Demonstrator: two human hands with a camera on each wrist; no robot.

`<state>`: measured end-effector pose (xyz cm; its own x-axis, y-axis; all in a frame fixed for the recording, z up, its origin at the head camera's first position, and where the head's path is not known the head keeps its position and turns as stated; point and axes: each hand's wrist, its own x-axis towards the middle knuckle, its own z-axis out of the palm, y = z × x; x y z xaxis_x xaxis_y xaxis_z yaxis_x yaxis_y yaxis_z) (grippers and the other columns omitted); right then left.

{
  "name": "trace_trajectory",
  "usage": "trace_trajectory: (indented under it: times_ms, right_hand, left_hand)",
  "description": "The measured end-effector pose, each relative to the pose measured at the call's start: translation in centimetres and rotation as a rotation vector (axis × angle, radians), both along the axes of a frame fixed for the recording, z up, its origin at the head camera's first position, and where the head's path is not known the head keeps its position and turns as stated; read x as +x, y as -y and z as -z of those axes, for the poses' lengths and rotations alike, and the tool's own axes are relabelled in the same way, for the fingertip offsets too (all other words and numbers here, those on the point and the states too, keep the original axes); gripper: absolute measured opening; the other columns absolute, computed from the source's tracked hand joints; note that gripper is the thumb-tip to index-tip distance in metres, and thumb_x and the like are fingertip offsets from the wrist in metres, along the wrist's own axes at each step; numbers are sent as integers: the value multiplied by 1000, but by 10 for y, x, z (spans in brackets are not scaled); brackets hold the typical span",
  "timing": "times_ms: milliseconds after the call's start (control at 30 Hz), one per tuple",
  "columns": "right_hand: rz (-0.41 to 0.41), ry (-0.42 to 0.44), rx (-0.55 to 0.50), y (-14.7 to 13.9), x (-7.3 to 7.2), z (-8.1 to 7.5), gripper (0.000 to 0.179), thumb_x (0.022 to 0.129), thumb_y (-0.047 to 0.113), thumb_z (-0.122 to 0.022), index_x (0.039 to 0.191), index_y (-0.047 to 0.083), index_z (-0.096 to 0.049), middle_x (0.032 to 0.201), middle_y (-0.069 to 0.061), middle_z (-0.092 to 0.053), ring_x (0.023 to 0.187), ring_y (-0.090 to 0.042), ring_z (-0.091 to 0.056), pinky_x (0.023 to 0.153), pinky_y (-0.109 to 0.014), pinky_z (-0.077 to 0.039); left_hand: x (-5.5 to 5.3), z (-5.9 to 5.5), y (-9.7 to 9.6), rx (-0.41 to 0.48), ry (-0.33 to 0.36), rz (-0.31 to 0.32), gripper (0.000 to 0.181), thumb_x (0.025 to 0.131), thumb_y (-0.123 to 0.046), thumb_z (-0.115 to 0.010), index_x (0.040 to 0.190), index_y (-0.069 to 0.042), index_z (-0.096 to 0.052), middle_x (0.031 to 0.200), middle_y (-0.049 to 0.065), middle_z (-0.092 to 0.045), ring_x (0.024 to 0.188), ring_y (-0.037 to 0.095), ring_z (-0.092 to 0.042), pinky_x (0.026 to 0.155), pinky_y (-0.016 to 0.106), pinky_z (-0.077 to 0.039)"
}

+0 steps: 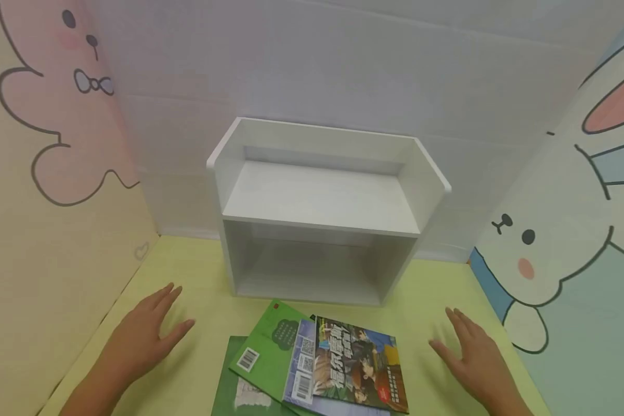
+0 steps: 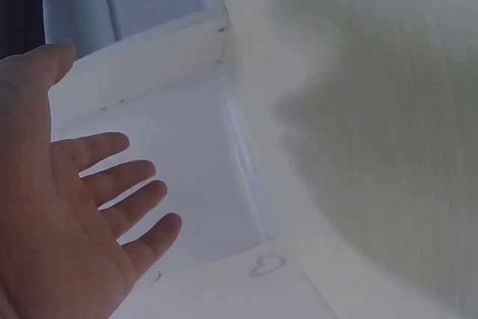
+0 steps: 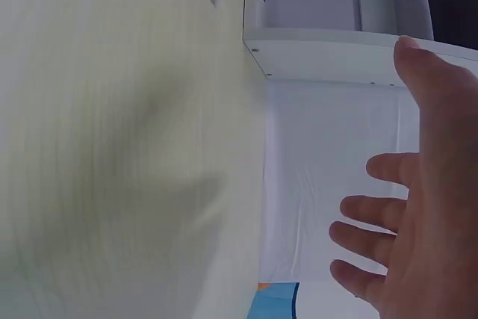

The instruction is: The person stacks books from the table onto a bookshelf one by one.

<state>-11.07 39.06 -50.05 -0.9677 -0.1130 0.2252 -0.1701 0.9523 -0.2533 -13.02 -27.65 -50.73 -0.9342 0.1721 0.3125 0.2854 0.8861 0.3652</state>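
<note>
My left hand hovers left of a loose pile of books, its fingers spread and holding nothing. On the other side, my right hand is held out over the table, thumb apart from the fingers, also bare. Between them lie the books: a dark comic-style book on top, a lilac book partly under it, a bright green book and a dark green one lowest. Both wrist views show the palms, the left hand and the right hand, with fingers apart.
A white two-tier shelf stands behind the books on the pale yellow table. A white sheet hangs behind it. Side panels carry a pink cartoon animal on the left and a white rabbit on the right.
</note>
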Motion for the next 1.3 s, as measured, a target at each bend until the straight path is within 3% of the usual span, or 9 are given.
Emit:
trace_trajectory:
  times_ms: [133,300,500,633,733,900,1000,1100,1300]
  right_hand:
    - [80,213,-95,12,4,4,86,108,60,-64,165,-2,-43,153,-33,-56,128,-54,-63,96,-73,-54]
    - [190,421,-266,34,7,15,82,110,62,-59,156,-5,-51,116,-15,-74,92,-28,-74,77,-52,-62]
    - [240,502,-532,67,16,32,58,111,52,-64,127,-3,-74,87,-4,-73,69,-23,-68,64,-40,-58]
    - [248,539,-637,83,19,38,53,109,47,-69,115,-5,-78,90,-5,-76,74,-23,-70,67,-39,-59]
    - [254,533,-676,89,20,40,47,107,41,-74,111,-6,-78,92,-6,-77,79,-22,-71,69,-39,-60]
    - [287,467,-720,93,25,35,34,104,32,-80,109,-1,-75,80,-4,-73,70,-20,-65,62,-35,-55]
    - [270,459,-802,95,29,25,33,104,32,-80,110,1,-71,72,-3,-68,64,-19,-59,59,-33,-53]
    - [244,503,-916,101,33,13,37,104,35,-79,114,2,-66,71,-2,-63,62,-19,-54,61,-35,-54]
    - [257,537,-1062,119,38,-1,36,105,36,-79,114,4,-68,74,0,-63,58,-16,-43,59,-35,-48]
  left_hand:
    - [9,11,-21,71,66,39,65,104,-45,-78,151,-4,-63,156,22,-61,141,50,-56,109,72,-47]
    - [18,25,-52,131,59,86,42,103,-35,-82,136,-11,-74,144,9,-70,135,38,-65,107,63,-54]
    - [25,24,-90,226,-20,116,26,97,-16,-87,120,-23,-76,123,-19,-70,115,10,-71,95,44,-62]
    - [29,19,-121,378,-31,234,24,97,-8,-86,113,-22,-75,107,-24,-68,94,-2,-67,81,31,-62]
    - [32,12,-144,507,61,361,15,102,-11,-81,113,-18,-76,100,-21,-68,85,-1,-64,72,26,-59]
    - [37,0,-169,677,368,499,12,109,-22,-73,116,-13,-78,98,-7,-75,83,5,-67,69,26,-60]
    - [39,-4,-175,732,550,481,21,110,-23,-72,121,-7,-78,101,-2,-78,85,9,-71,71,27,-61]
    - [42,-3,-177,807,678,438,30,110,-19,-71,127,5,-74,103,5,-80,85,15,-75,73,29,-63]
    - [43,2,-176,886,772,341,33,109,-15,-71,126,13,-71,94,9,-79,78,22,-75,70,31,-64]
